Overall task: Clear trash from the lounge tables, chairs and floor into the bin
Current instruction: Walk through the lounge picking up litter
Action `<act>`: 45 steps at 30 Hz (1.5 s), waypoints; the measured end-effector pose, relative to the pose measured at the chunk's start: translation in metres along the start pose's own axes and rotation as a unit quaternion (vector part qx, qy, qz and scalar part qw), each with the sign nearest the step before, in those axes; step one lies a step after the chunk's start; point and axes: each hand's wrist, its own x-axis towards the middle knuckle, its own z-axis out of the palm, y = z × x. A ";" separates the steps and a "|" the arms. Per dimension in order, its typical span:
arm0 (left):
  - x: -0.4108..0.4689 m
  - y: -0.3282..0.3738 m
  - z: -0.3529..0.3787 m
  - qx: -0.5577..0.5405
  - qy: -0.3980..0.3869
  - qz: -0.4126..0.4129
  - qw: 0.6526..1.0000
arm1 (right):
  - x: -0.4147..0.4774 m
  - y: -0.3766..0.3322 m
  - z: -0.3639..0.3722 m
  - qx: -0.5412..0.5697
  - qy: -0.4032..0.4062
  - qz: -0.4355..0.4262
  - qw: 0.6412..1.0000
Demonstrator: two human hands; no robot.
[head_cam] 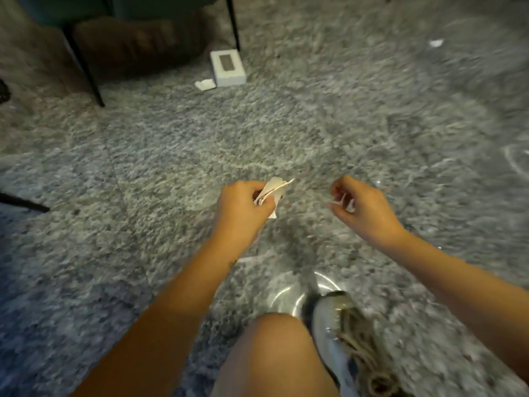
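Two hands hold bits of paper trash above the grey floor.

The left hand (243, 207) grips a bunch of paper scraps (273, 193) with its fingers curled tight round it. The flat pieces stick out up and to the right, toward the other hand. The right hand (363, 210) is near but not touching, and its fingers pinch a small white bit (347, 204), which looks blurry. Both hands are over the floor (171, 156), in front of a knee (274, 353) and a grey shoe (335, 333). Farther off lies a white box (228, 67), its long side pointing away, with a paper scrap (205, 85) just beside its near left corner. The box sits by a thin black chair leg (233, 24), and a brown cushion (137, 44) is under the chair. Another white scrap (436, 43) lies at the top right. Wide floor stretches between the hands and the box.
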 end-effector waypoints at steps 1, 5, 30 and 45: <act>0.006 0.011 0.008 0.000 -0.009 0.012 1.000 | -0.005 0.016 -0.012 -0.012 0.006 0.024 1.000; 0.030 0.039 0.053 -0.006 -0.037 0.050 0.998 | -0.020 0.079 -0.031 -0.012 0.021 0.114 0.993; 0.092 0.019 0.232 0.049 -0.187 -0.026 0.981 | -0.025 0.229 0.048 0.020 -0.032 0.270 0.962; 0.104 0.026 0.218 -0.081 -0.212 -0.031 0.973 | 0.029 0.169 0.010 0.135 0.099 0.139 0.976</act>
